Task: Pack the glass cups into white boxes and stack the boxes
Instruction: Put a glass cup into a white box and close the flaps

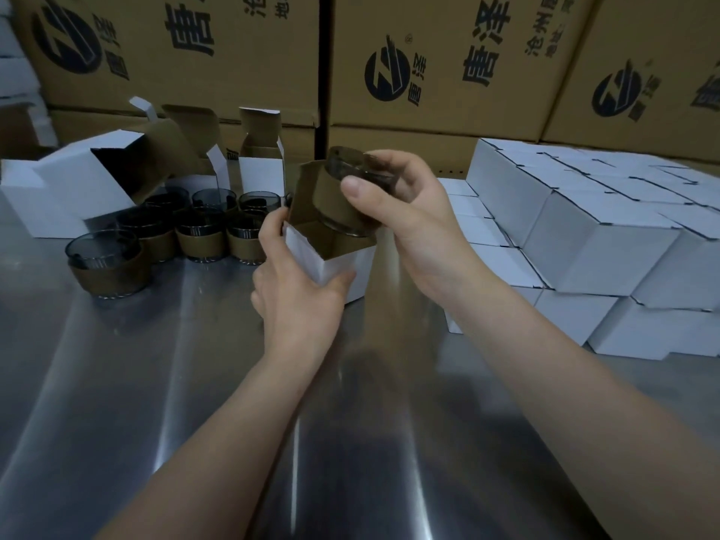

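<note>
Packing step: our right hand [393, 212] grips a cup [350, 196], tilted over the open box [335, 263] our left hand [296, 290] holds. Probably not seated yet; next, lower it straight in.

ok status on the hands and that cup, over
Left hand grips open white box. Right hand holds glass cup, tilted, base at box mouth. Nothing blocking.

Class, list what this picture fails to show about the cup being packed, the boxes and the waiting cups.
Head view only:
- Floor of the open white box: hidden by its walls and the glass cup.
- Fingertips of the right hand: behind the cup.
- Contents of the stacked white boxes: flaps closed.
- Count of waiting cups: rear ones overlapped.
</note>
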`<action>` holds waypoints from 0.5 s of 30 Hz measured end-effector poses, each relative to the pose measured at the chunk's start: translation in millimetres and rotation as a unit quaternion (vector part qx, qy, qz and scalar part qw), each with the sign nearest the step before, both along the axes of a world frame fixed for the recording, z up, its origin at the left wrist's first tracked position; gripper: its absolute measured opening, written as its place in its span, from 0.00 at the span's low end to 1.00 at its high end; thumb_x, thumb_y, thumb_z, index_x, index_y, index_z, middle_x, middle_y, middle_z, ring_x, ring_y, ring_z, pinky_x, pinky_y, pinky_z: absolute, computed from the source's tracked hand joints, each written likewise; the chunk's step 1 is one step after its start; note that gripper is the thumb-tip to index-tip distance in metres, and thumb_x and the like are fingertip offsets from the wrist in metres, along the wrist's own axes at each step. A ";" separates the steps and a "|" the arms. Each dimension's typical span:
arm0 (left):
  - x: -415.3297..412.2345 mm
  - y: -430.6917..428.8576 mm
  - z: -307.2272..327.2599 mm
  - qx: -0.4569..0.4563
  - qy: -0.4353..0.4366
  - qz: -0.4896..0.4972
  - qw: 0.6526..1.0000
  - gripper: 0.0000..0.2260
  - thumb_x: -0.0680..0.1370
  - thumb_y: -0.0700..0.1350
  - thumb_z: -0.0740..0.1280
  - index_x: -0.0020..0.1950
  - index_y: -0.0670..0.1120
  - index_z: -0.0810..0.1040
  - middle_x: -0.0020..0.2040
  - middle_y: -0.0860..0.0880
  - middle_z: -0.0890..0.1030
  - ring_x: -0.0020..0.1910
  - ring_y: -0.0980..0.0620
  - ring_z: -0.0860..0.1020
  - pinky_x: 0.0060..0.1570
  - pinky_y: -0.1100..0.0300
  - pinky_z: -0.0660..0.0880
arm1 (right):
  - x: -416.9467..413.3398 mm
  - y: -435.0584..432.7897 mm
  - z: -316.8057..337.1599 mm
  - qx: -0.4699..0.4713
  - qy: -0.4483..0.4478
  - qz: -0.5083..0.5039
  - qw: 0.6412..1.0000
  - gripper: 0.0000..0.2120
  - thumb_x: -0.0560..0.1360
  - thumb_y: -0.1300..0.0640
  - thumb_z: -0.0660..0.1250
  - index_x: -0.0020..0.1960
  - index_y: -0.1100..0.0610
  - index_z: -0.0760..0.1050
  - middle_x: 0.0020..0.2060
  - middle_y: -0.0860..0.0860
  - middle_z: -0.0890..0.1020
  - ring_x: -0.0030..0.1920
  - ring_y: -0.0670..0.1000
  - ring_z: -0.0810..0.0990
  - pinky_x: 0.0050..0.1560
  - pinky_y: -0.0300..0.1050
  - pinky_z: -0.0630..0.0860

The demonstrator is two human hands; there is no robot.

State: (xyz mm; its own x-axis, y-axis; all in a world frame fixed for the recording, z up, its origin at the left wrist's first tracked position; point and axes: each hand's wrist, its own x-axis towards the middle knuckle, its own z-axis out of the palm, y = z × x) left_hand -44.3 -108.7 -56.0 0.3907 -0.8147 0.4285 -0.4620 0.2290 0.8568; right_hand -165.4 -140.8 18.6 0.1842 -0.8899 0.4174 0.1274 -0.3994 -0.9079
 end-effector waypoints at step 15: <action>-0.6 -11.7 -17.2 -0.040 0.047 -0.078 0.995 0.40 0.67 0.44 0.80 0.67 0.56 0.57 0.50 0.64 0.72 0.48 0.82 0.69 0.40 0.86 0.62 | -0.1 4.9 10.4 -0.052 0.317 -0.177 0.930 0.25 0.67 0.49 0.77 0.61 0.52 0.76 0.52 0.45 0.81 0.54 0.46 0.79 0.53 0.41 0.77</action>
